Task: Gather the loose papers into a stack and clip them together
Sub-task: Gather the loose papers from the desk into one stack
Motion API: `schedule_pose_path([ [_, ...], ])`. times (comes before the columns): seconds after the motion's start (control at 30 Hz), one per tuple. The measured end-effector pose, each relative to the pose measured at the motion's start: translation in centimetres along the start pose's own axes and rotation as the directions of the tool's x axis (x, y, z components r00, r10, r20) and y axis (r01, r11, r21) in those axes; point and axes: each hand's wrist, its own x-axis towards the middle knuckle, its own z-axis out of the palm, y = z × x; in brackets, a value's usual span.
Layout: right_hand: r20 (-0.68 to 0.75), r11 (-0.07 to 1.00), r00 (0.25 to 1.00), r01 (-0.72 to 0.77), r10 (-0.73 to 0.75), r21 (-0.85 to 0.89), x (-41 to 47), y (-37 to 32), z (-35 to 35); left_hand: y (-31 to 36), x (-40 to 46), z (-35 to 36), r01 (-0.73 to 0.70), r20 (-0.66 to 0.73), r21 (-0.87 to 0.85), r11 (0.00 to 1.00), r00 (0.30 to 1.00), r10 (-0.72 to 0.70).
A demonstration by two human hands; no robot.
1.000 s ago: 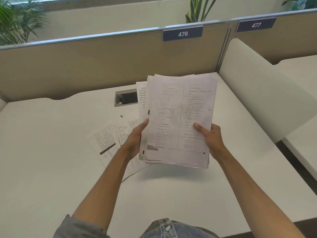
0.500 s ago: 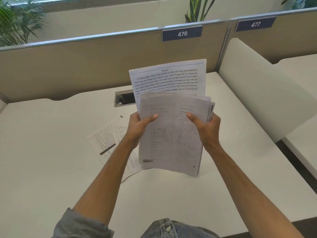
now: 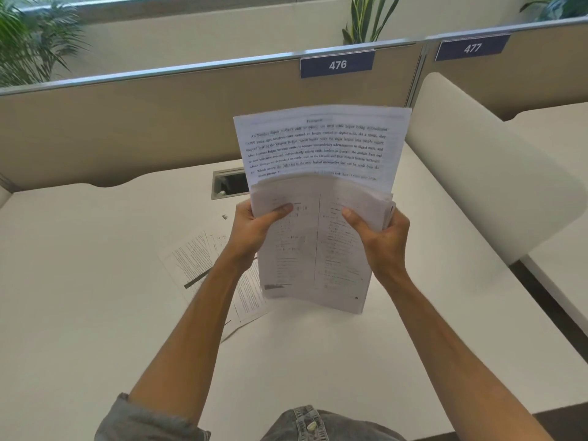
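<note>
both hands, left hand (image 3: 254,230) and right hand (image 3: 385,240), are gripping the upright stack of white printed papers (image 3: 315,249) on the white table (image 3: 95,313); the protruding rear sheet (image 3: 318,144) risks creasing, and the loose printed sheets (image 3: 203,265) beside the stack are remaining ungathered.

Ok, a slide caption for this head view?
Both hands stand a paper stack upright on the desk; loose sheets remain.

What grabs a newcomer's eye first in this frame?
The paper stack, held upright at centre on the white desk by the left hand and right hand, one text sheet sticking up behind. Next, loose papers lying flat left of it.
</note>
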Motion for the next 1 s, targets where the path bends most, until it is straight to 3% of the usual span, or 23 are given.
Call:
schedule_pose_path([
  [0.23,-0.010,0.990,0.990,-0.143,0.143,-0.001,-3.1,3.0,-0.7,-2.7,-1.4,-0.8,0.100,0.035,0.042,0.994,0.994,-0.101],
  [0.5,0.013,1.000,1.000,0.005,-0.005,-0.022,-1.2,0.5,-0.8,0.6,0.3,-1.7,-0.018,0.107,0.035,0.999,0.994,0.014],
  [0.73,0.027,0.989,0.989,-0.147,0.148,-0.006,-2.9,4.0,-0.9,-3.4,-0.8,-1.2,0.148,0.182,0.007,0.989,0.972,-0.147],
  [0.87,0.006,0.974,0.974,-0.225,0.225,-0.004,-4.1,5.9,-0.9,-6.3,-1.8,-0.2,0.221,0.102,0.011,0.975,0.970,-0.221],
  [1.0,-0.001,0.978,0.978,-0.207,0.207,0.006,-3.5,5.8,-0.6,-7.0,-1.6,0.4,0.196,0.025,-0.051,0.979,0.980,-0.195],
])
